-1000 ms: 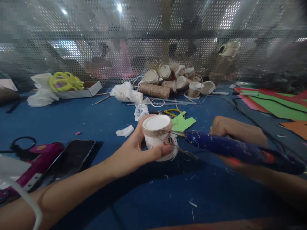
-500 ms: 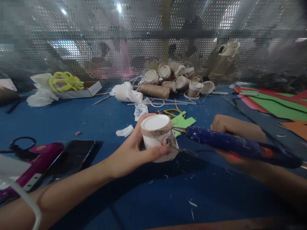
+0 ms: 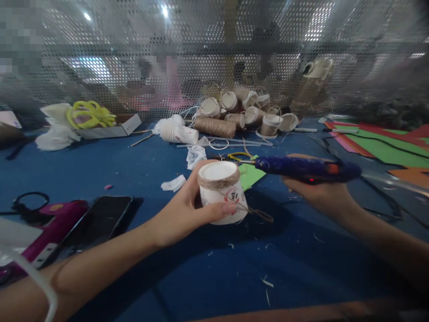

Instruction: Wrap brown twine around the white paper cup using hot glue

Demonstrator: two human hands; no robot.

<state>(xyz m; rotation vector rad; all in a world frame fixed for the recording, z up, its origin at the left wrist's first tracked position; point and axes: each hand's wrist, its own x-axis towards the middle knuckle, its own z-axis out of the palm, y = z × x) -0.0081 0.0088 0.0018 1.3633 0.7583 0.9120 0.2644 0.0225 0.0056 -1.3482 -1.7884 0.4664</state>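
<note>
My left hand [image 3: 191,208] is wrapped round a white paper cup [image 3: 219,197], its thumb across the printed side. Jute twine [image 3: 221,182] circles the cup just below its top, and a loose twine end [image 3: 263,215] sticks out to the right near my thumb. In my right hand [image 3: 311,190] is a blue hot glue gun [image 3: 284,166], a small red light glowing on it. Its nozzle points left, behind the cup and apart from it, over a green paper piece [image 3: 250,174].
Twine-wrapped cups [image 3: 254,116], a twine roll [image 3: 214,127] and stacked paper cups [image 3: 179,134] lie along the mesh panel. At left are a phone [image 3: 97,223] and a purple power strip [image 3: 63,228]. Coloured paper sheets [image 3: 385,145] lie at right, with a black cable nearby.
The glue gun's nozzle has moved up and away from the twine on the cup, and the gun now lies more level. My left hand and the cup have hardly moved.
</note>
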